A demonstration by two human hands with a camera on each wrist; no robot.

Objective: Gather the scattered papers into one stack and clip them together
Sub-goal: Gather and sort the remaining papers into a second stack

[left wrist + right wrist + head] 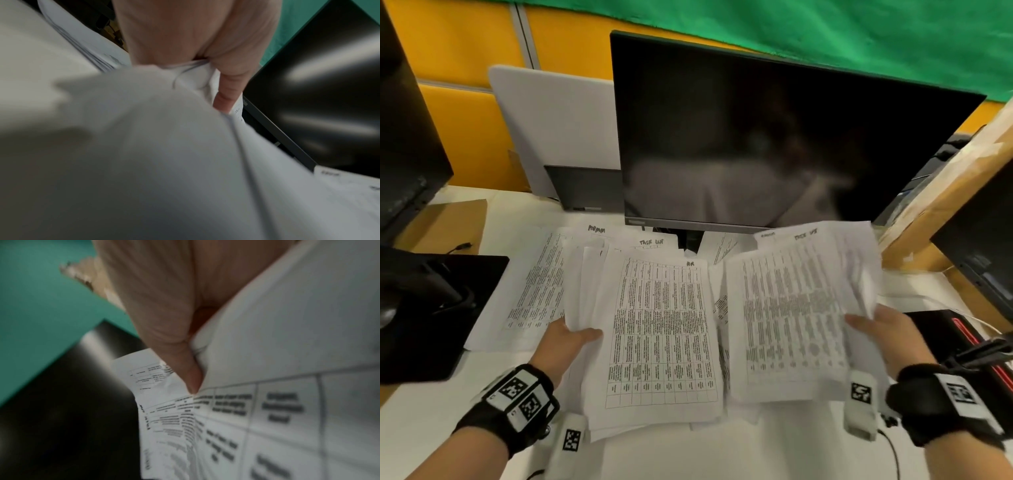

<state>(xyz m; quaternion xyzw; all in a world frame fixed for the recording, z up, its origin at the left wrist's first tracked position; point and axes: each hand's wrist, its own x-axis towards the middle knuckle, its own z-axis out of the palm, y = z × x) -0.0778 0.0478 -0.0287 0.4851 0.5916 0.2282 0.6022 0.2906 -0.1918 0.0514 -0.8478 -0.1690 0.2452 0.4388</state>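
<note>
Papers are lying on the white desk (661, 455) near the monitor (774, 137) — the left hand (566, 342) is pinching the left bundle (661, 329), the right hand (887, 334) is gripping the right bundle (791, 308).

Black wrist straps (517, 407), white square-coded marker tags (959, 394), white camera modules (861, 404), bare forearms

Printed text on right bundle (794, 318) and left bundle (661, 339) too small and blurred to read. Right hand (883, 339): fingers hidden under sheets, thumb only on top. Left hand (566, 346): same. Left wrist view: papers (144, 154) smeared, fill most of frame. Black clip (983, 353) at right edge partly cut off. Monitor (774, 137) base hidden behind papers.
</note>
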